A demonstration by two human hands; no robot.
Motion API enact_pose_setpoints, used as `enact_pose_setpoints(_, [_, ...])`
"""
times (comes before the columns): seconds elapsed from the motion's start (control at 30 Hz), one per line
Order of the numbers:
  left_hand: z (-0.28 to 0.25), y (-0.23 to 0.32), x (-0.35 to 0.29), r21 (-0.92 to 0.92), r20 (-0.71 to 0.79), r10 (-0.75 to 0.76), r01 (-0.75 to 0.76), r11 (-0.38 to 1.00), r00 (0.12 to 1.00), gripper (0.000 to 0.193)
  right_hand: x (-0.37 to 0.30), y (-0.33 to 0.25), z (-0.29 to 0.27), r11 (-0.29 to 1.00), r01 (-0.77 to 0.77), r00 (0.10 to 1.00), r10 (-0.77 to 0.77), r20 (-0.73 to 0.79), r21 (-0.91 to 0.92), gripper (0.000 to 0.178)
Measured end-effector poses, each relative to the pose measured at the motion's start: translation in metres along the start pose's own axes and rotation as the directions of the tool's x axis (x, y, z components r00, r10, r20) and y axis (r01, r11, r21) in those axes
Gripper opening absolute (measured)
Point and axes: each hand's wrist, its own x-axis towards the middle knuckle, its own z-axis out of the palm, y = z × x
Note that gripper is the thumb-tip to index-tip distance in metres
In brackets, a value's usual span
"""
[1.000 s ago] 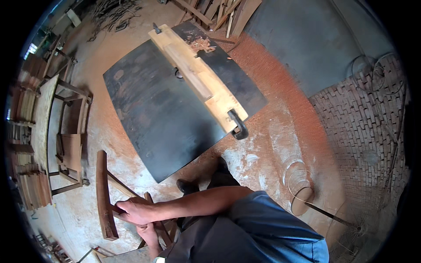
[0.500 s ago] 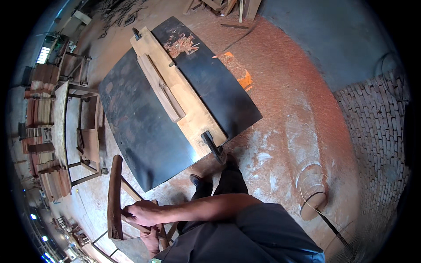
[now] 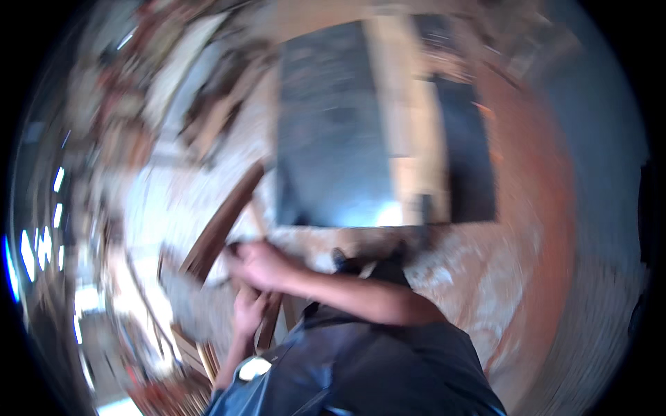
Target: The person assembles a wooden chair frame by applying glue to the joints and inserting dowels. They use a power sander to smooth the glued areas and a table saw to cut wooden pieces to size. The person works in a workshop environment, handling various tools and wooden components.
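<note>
The picture is smeared by motion. A brown wooden frame (image 3: pixel 223 223), with a wide, slightly curved rail at its far end, is held at my left side. Across my body reaches my right arm, and my right hand (image 3: pixel 258 266) is closed around a bar of the frame just behind that rail. Lower and nearer to me, my left hand (image 3: pixel 248 309) grips another of its wooden members. Blur hides the exact finger positions and part of the frame's lower legs.
A black-topped worktable (image 3: pixel 329 139) stands ahead, with a pale wooden board (image 3: pixel 427 139) along it and a dark clamp (image 3: pixel 425 206) at its near end. Wood shavings (image 3: pixel 447 64) lie on its far right. Blurred wood stacks (image 3: pixel 125 142) stand at left.
The view has swung to the left, so the table now appears farther right and straighter. Both hands keep their hold on the wooden frame, which is now tilted differently in view.
</note>
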Motion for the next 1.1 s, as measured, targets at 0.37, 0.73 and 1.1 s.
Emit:
enact_pose_setpoints(0.37, [0.013, -0.055, -0.04, -0.638, -0.08, -0.188, 0.094, 0.764, 0.979, 0.018, 0.029, 0.022, 0.097, 0.968, 0.18, 0.975, -0.152, 0.164, -0.173, 0.032])
enact_pose_setpoints(0.73, [-0.108, -0.117, -0.099, -0.568, -0.124, 0.129, -0.177, 0.803, 0.984, 0.047, 0.089, -0.018, 0.228, 0.959, 0.253, 0.876, -0.283, 0.392, 0.127, 0.031])
enact_pose_setpoints(1.1, [-0.159, -0.197, -0.112, -0.208, -0.684, -0.233, 0.121, 0.97, 0.691, 0.039, 0.165, 0.016, 0.301, 0.989, 0.151, 0.812, -0.121, 0.571, -0.005, 0.037])
